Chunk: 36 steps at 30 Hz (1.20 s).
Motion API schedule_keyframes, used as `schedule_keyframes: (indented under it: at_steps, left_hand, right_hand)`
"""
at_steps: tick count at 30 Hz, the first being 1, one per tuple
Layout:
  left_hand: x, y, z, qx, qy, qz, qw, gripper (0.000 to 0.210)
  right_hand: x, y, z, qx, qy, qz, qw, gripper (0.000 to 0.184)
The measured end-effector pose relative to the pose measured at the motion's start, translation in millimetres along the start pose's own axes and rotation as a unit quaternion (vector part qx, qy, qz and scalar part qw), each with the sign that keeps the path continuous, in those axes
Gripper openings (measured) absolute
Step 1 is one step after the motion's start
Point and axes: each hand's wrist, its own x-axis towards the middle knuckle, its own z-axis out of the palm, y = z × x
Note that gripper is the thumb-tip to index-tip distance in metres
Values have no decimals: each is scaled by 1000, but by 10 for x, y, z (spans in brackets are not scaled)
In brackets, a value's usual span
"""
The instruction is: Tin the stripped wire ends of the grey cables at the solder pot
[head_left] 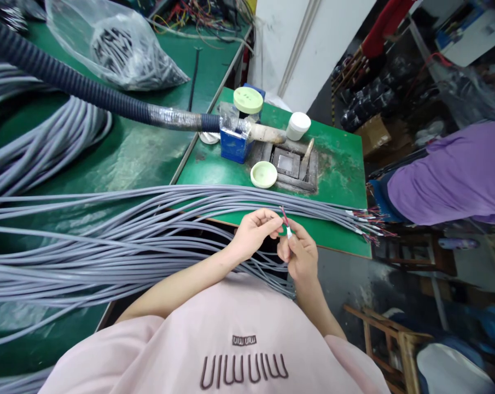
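My right hand [300, 251] is closed around the end of a grey cable, gripping it just below a short white section [289, 232]. Thin red and dark wires [285, 215] stick up from that end. Close beside it, my left hand [258, 232] pinches at the wires between thumb and forefinger; the exact strand is too small to make out. Many long grey cables [149, 251] run from the left beneath and behind both hands. A bundle of stripped cable ends [366, 221] with bare coloured wires lies at the table's right edge.
A ribbed dark hose [108, 104] reaches over the green table [337, 158] to a blue box [234, 146]. Behind my hands are a square metal pot [288, 163], a pale green dish [264, 174] and a white tub [298, 126]. A person in purple [452, 169] is at the right.
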Motion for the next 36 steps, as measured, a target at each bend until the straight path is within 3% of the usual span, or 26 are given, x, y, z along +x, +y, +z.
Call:
schedule_keyframes:
  at_steps: [5, 8, 11, 14, 19, 28, 36]
  left_hand:
    - [-49, -91, 16, 17, -62, 6, 998, 33]
    - [-62, -136, 12, 26, -44, 14, 999, 32]
    - [-58, -120, 4, 39, -13, 29, 999, 32]
    - [-52, -76, -7, 33, -18, 65, 997, 32]
    - [-50, -74, -49, 53, -27, 99, 993, 25]
    - [-23, -50, -102, 50, 59, 58, 995, 31]
    - [16, -54, -164, 39, 63, 68, 995, 27]
  right_hand:
    - [85, -18, -32, -99, 38, -13, 994, 30]
    - [109, -38, -2, -139, 78, -59, 985, 19]
    - [107, -77, 38, -168, 100, -106, 975, 19]
    - [90, -150, 72, -227, 113, -126, 959, 17]
    - [78, -250, 100, -306, 82, -126, 940, 20]
    - [231, -240, 115, -321, 63, -131, 936, 21]
    - [455, -291, 192, -372, 30, -165, 913, 25]
